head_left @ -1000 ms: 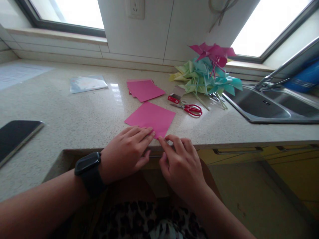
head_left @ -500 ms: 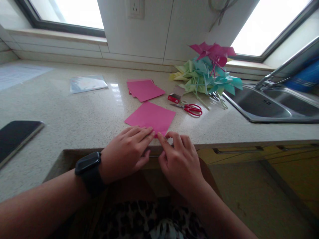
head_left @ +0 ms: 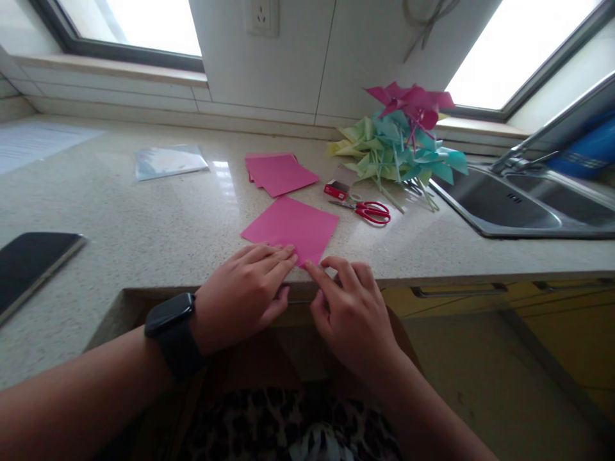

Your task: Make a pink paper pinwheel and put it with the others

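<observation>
A square pink paper sheet [head_left: 293, 225] lies on the speckled countertop [head_left: 158, 224] near its front edge. My left hand [head_left: 245, 291], with a black watch on the wrist, lies flat with fingers stretched out, fingertips pressing the sheet's near corner. My right hand [head_left: 348, 307] is beside it, fingers extended and slightly bent, the index tip touching the same near corner at the counter's edge. Neither hand holds anything.
A stack of pink sheets [head_left: 278, 171] lies behind. Red scissors [head_left: 368, 210], a small red box [head_left: 335, 189] and a pile of paper pinwheels [head_left: 401, 137] lie to the right, beside a steel sink [head_left: 519, 205]. A dark phone [head_left: 31, 262] and a plastic sleeve [head_left: 168, 160] lie left.
My right hand's fingers shifted slightly along the sheet's near corner and spread a little flatter. The left hand and the paper stayed where they were.
</observation>
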Action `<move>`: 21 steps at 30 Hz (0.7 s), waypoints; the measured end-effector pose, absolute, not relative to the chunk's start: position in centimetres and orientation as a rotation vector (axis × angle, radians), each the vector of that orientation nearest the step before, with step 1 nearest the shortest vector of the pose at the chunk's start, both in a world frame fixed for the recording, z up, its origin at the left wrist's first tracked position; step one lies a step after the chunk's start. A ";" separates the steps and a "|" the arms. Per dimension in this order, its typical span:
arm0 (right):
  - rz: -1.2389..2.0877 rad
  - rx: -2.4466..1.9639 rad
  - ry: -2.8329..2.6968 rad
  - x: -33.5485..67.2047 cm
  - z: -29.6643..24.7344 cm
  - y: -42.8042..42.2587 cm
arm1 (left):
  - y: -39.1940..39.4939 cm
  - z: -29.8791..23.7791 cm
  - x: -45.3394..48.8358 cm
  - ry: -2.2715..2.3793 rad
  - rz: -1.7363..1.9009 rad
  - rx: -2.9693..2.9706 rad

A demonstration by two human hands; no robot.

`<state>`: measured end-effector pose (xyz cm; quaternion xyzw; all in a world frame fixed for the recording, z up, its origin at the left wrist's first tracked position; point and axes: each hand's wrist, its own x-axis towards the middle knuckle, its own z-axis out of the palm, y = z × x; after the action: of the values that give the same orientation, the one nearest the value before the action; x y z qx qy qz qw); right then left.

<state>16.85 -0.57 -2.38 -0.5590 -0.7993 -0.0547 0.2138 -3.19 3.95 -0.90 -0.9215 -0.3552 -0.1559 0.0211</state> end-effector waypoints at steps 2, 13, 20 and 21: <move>-0.128 -1.493 -2.205 17.3 -2.6 -0.7 | 3.9 -0.9 -3.2 -1.103 -0.483 -2.857; -0.178 -1.480 -2.238 17.7 -2.8 -0.8 | 4.0 -1.0 -3.1 -1.092 -0.489 -2.851; -0.216 -1.569 -2.247 17.1 -2.6 -0.6 | 4.0 -1.0 -3.3 -1.081 -0.495 -2.853; -0.224 -1.575 -2.247 17.1 -2.5 -0.6 | 3.9 -1.0 -3.3 -1.082 -0.497 -2.853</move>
<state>17.10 -0.57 -2.52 -0.5612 -0.8008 -0.0797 0.1933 -3.27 3.95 -1.02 -0.9226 -0.3498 -0.1609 0.0252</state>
